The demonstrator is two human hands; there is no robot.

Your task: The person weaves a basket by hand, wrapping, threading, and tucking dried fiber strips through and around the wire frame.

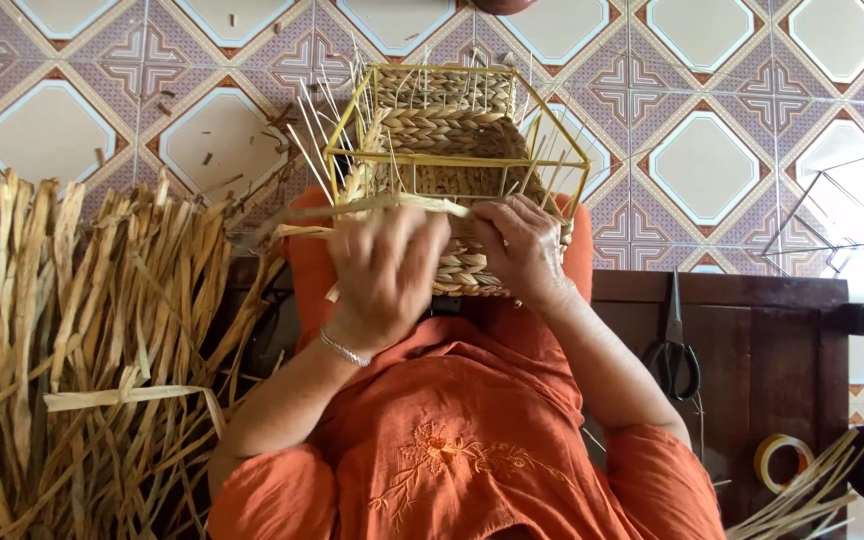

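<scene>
Weaving | left hand (384, 270) pinches straw strand (392, 205) | right hand (517, 245) grips basket (452, 130), just beyond both hands

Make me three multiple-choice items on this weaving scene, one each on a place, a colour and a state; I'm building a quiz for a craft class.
1. Where do the scissors lie?
A. inside the basket
B. on the dark wooden bench, to the person's right
C. on the pile of straw

2. What colour is the wire frame of the basket?
A. yellow
B. blue
C. black

3. What is the left hand doing?
A. resting flat on the floor
B. holding the scissors
C. gripping a flat straw strand against the basket

Answers: 1 B, as they lie on the bench above the tape roll. 2 A, as the bars are bright yellow. 3 C, as its fingers close on the strand, while the right hand presses the weave.
</scene>
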